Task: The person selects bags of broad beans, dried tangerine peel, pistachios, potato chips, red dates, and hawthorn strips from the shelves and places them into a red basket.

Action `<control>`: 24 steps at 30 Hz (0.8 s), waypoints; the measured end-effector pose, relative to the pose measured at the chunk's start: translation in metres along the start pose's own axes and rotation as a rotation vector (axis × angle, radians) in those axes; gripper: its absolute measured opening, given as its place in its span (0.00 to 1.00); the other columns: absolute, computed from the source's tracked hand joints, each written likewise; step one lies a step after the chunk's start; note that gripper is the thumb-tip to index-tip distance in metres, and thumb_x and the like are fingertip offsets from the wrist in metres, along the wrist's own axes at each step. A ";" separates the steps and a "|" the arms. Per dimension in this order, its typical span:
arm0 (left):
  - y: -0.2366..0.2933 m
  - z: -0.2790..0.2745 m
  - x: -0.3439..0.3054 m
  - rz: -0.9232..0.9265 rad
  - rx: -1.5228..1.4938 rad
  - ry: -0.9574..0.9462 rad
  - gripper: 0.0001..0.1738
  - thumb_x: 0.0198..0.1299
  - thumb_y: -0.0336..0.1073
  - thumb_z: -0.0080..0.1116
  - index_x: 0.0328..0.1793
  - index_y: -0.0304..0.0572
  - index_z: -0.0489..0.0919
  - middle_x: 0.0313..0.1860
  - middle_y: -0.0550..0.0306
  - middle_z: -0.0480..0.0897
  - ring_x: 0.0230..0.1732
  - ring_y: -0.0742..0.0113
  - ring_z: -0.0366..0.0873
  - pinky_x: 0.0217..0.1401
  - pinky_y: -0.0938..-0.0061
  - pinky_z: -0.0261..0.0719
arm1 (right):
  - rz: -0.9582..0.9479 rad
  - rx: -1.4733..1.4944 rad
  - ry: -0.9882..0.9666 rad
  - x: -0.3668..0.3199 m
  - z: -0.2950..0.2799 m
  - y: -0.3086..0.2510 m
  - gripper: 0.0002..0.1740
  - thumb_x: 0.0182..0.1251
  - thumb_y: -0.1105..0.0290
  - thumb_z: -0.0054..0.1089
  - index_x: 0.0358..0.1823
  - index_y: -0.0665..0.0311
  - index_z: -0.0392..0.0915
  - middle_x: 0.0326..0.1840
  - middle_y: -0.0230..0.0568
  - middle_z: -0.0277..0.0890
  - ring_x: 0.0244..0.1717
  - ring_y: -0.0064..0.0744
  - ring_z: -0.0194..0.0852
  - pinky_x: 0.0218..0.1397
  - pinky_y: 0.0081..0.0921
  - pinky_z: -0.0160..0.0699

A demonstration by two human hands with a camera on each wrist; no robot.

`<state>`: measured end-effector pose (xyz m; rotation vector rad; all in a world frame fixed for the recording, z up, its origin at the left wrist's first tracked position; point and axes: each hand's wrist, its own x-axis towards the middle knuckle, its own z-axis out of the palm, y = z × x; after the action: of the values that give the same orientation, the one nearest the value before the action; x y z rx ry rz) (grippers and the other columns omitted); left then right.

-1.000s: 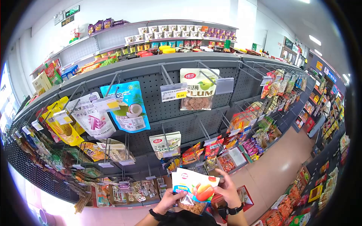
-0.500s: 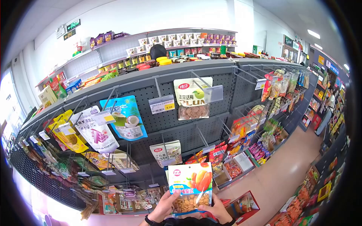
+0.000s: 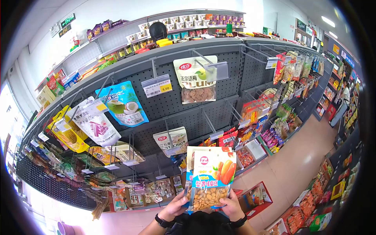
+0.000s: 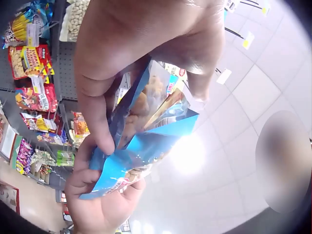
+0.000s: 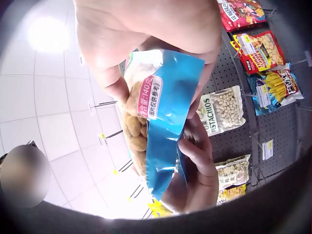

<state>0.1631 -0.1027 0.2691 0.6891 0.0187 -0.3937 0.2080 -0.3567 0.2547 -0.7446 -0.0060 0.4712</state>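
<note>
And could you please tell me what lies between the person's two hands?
In the head view, a snack pack lies between the left hand and right hand, with a second pack partly showing behind it.

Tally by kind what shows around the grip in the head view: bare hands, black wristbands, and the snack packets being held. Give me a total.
Left hand and right hand: 2 hands
Left wristband and right wristband: 2 black wristbands
Front packet and back packet: 2 snack packets visible
Total: 6
</note>
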 end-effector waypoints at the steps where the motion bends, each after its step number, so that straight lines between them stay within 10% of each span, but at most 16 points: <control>1: 0.003 0.007 0.000 0.009 0.021 0.040 0.46 0.67 0.43 0.67 0.84 0.37 0.55 0.77 0.51 0.68 0.76 0.59 0.67 0.77 0.60 0.66 | 0.000 0.001 0.000 0.000 0.002 -0.001 0.39 0.60 0.80 0.63 0.73 0.68 0.60 0.65 0.46 0.75 0.65 0.42 0.78 0.57 0.37 0.87; 13: 0.052 0.042 0.016 0.316 0.100 0.312 0.33 0.60 0.19 0.67 0.72 0.35 0.70 0.66 0.48 0.81 0.65 0.59 0.80 0.68 0.62 0.80 | 0.060 -0.043 -0.030 0.000 0.016 -0.020 0.39 0.62 0.81 0.63 0.75 0.67 0.58 0.69 0.47 0.72 0.68 0.44 0.75 0.65 0.43 0.82; 24: 0.141 0.071 0.044 0.648 0.298 0.305 0.38 0.56 0.22 0.72 0.73 0.35 0.68 0.67 0.49 0.79 0.67 0.55 0.79 0.70 0.59 0.77 | 0.002 -0.036 -0.086 -0.007 0.011 -0.027 0.42 0.62 0.82 0.65 0.77 0.67 0.56 0.71 0.48 0.70 0.70 0.46 0.72 0.70 0.46 0.76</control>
<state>0.2462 -0.0632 0.4041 0.9973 0.0245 0.3405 0.2109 -0.3695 0.2815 -0.7593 -0.0947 0.5060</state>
